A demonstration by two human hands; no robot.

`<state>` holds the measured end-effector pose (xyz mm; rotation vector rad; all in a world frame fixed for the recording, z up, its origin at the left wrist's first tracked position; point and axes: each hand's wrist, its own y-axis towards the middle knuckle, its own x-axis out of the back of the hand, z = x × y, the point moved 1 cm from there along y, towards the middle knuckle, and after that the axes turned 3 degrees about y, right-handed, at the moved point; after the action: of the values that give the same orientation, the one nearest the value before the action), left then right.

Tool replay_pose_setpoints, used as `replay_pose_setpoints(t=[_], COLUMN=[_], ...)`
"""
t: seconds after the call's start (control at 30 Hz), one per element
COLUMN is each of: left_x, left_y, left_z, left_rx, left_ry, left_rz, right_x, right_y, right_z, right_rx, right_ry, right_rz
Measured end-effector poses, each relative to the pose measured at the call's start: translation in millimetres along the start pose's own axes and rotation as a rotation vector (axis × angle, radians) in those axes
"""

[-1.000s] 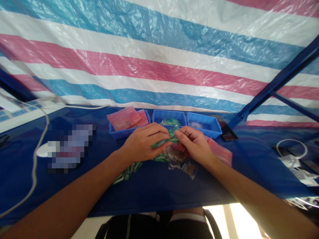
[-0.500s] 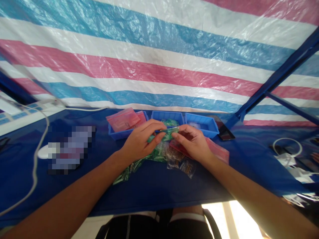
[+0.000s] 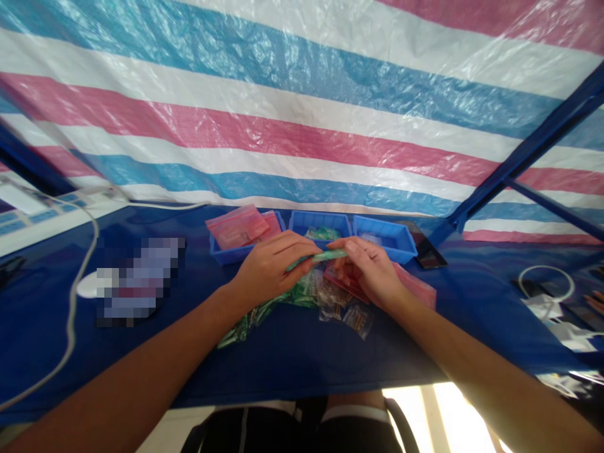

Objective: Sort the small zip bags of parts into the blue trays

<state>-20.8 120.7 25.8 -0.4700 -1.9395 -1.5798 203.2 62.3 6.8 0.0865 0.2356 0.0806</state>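
My left hand (image 3: 268,269) and my right hand (image 3: 368,270) meet over the middle of the blue table, both pinching a small green zip bag (image 3: 325,257) held flat between them. Under my hands lies a heap of green bags (image 3: 264,308) and several clear bags with brownish parts (image 3: 346,308). A pink bag (image 3: 415,284) lies under my right wrist. Just behind stand three blue trays: the left tray (image 3: 221,255) holds pink bags, the middle tray (image 3: 321,221) holds green ones, and the right tray (image 3: 387,233) holds something pale.
A dark phone (image 3: 425,248) lies right of the trays. A white cable (image 3: 70,302) and a blurred-out object (image 3: 134,277) lie at the left. White cable and papers (image 3: 552,296) sit at the right. A striped tarp (image 3: 302,113) hangs behind, with blue frame bars (image 3: 523,157).
The green bag between my hands has turned from crumpled and tilted to flat and level, a little higher. My hands have stayed in the same spot.
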Motion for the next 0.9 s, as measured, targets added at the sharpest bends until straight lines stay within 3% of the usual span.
replay_pose_setpoints(t=[0.2,0.33,0.5,0.7,0.9], left_x=[0,0,0,-1,0], left_y=[0,1,3,3,3], left_z=[-2,-3,-2,2,1], left_rx=[0.079,0.098,-0.027,-0.089,0.012], left_ry=[-0.008,0.012,0.073,0.050,0.063], left_rz=[-0.002,-0.002,0.033,0.052,-0.030], right_x=[-4,-2,3,1,-3], right_y=[-3,-2,0,-1,-4], right_z=[2,3,2,-2,8], right_rx=[0.067,0.031,-0.014,-0.093,0.042], right_ry=[-0.140,-0.131,-0.019,0.018,-0.090], right_rz=[-0.032,-0.049,-0.093,-0.010,-0.056])
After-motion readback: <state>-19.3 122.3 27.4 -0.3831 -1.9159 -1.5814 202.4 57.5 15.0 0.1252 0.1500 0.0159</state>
